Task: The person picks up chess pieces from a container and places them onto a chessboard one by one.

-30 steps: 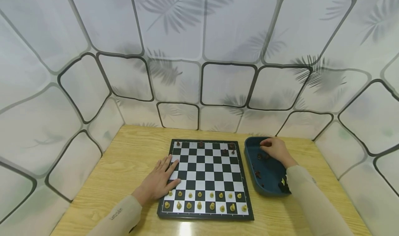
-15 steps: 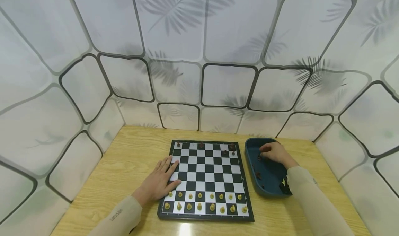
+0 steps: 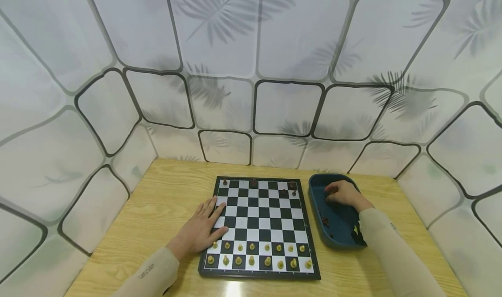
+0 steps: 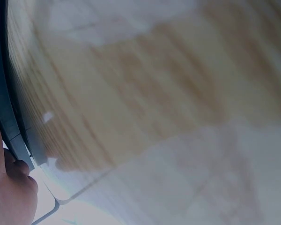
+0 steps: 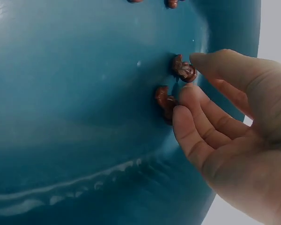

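Two reddish-brown chess pieces [image 5: 166, 102] lie at the fingertips of the right hand [image 3: 343, 194], inside a blue tray [image 3: 338, 244] just right of the chessboard [image 3: 259, 276], toward the board's far end. Right fingers bent, tips slightly apart at the pieces; contact looks close, but can't tell if either piece is pinched.

More reddish-brown pieces [image 3: 325, 221] sit in the tray, level with the chessboard's nearer half.

Left hand [image 3: 198, 231] lies on the chessboard's left edge, fingers straight and spread, tips over the left-hand squares, nothing gripped. Left wrist view is blurry, only part of that hand in shot.

On the chessboard: five dark pieces [image 3: 254, 182], all toward the far end, one at the far left, one mid, three clustered far right. Sixteen yellow pieces [image 3: 251, 260] fill the two nearest rows, eight per row.

Wooden table [image 3: 176, 179] under the chessboard, bright glare on it just off the board's near edge. Beige sleeves [image 3: 150, 268] come in from both near sides of the chessboard, lettering on the left one. Beyond the chessboard: pale backdrop [image 3: 288, 107], rounded grey and black outlines, leaf prints.
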`<state>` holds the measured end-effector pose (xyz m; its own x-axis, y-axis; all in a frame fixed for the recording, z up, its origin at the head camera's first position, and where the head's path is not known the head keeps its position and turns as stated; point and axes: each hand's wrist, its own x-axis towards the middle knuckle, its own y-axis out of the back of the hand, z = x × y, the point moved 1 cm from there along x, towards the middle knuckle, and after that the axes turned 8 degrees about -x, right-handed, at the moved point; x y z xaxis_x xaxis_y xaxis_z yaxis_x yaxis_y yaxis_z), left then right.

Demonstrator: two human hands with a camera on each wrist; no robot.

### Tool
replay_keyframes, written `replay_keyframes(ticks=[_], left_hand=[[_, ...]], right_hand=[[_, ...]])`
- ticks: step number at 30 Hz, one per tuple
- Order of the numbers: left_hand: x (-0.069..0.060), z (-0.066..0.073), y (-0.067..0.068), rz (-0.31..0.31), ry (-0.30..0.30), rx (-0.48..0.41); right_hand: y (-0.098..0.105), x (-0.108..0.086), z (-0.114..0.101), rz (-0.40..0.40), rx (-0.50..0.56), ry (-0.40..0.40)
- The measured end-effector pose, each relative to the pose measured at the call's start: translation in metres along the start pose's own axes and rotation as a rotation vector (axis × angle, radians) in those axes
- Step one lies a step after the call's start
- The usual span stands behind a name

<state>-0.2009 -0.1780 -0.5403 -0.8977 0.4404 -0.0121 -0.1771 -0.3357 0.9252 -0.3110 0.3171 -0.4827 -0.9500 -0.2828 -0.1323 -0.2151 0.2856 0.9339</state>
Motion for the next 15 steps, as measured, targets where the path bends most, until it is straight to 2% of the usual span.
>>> replay_keyframes(ticks=[15], left_hand=[[-0.0003, 0.0002, 0.0000, 0.003, -0.001, -0.007]], right_hand=[[-0.0083, 0.0050, -0.0051, 0.011, -0.044, 0.017]])
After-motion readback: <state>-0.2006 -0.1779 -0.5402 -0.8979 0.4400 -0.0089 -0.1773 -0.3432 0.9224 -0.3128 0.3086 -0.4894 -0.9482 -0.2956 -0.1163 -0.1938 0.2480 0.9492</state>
